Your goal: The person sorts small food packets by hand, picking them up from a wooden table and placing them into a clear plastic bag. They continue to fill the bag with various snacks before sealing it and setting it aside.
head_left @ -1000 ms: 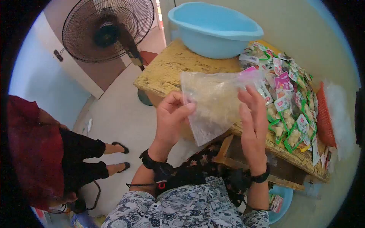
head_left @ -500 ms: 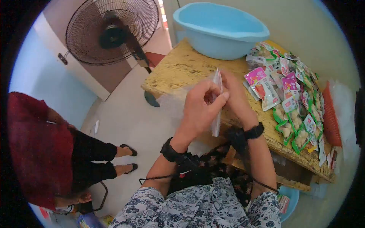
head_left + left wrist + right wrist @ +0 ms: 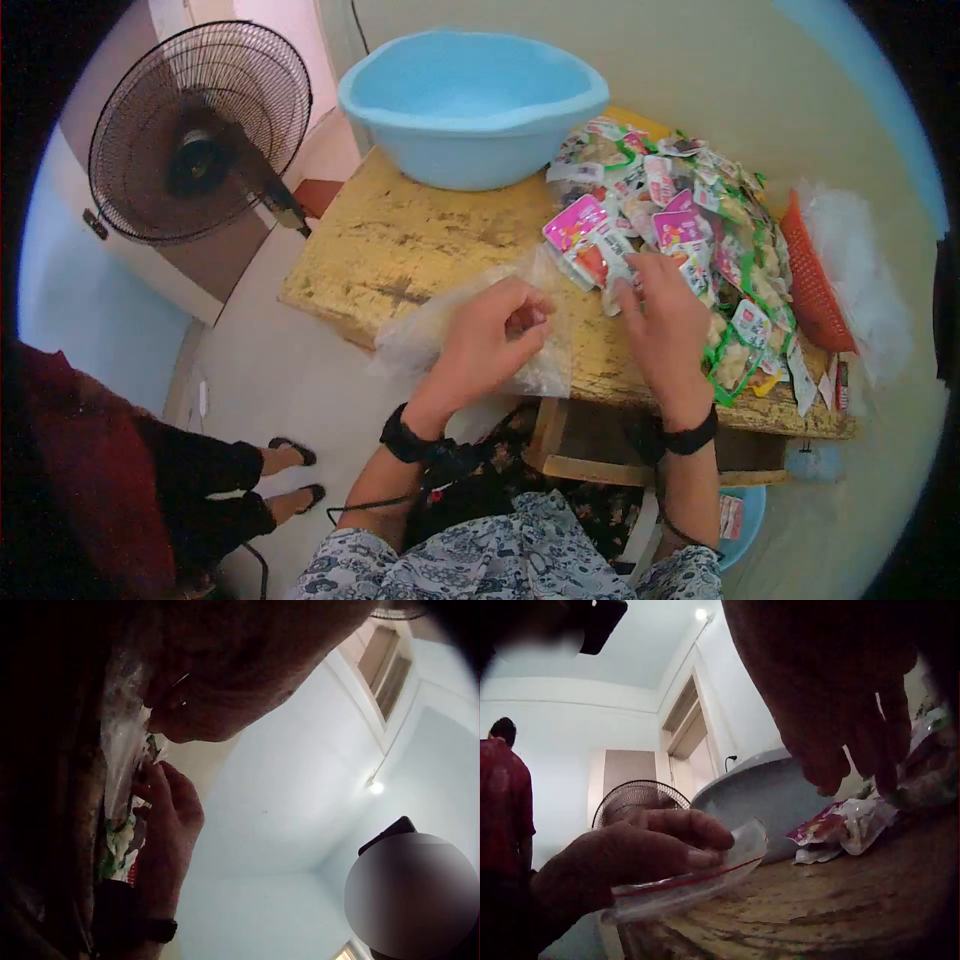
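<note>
My left hand [image 3: 488, 340] pinches a clear zip bag [image 3: 555, 360] over the front of the worn yellow table [image 3: 400, 215]. In the right wrist view the bag [image 3: 697, 883] shows a red line along its zip edge, with the left thumb and fingers at it. My right hand [image 3: 668, 335] reaches over the near side of a heap of snack packets [image 3: 735, 215], its fingers apart and loosely bent. By its fingertips lies a pink and white packet [image 3: 585, 232], seen also as a crumpled shiny packet [image 3: 855, 825] in the right wrist view.
A large light-blue basin [image 3: 475, 120] stands at the table's back. Right of the heap are a red basket [image 3: 818, 285] and a clear plastic bundle [image 3: 865, 280]. Below, a drawer [image 3: 610, 465] juts out. A fan [image 3: 200, 150] and another person [image 3: 110, 470] are at left.
Both hands were together at the upright bag. Now the left hand holds the bag lower over the table edge, and the right hand has moved away to the packets. The head view has shifted.
</note>
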`<state>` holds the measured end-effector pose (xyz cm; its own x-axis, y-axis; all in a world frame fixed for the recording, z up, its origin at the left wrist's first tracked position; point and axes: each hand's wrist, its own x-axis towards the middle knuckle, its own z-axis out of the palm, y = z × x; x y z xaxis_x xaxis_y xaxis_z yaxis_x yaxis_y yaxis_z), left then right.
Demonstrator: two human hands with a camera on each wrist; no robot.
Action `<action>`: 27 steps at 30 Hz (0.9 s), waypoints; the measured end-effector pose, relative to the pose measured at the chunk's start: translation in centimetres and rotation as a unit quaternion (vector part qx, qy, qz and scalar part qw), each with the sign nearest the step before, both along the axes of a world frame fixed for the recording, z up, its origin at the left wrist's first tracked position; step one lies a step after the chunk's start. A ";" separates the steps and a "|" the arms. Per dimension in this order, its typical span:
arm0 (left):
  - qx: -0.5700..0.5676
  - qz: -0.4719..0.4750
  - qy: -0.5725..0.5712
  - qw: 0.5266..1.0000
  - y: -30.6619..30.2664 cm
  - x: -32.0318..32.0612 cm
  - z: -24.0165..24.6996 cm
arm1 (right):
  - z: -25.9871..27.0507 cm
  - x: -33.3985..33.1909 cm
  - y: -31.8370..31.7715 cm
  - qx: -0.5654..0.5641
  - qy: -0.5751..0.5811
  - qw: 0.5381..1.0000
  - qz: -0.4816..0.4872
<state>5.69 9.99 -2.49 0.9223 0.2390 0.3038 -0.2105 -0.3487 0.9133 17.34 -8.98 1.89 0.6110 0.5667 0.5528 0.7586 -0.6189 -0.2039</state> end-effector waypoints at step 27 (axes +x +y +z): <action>-0.038 -0.021 0.007 0.999 -0.2 -0.9 0.4 | 0.4 -2.0 -1.9 0.336 0.460 0.821 0.039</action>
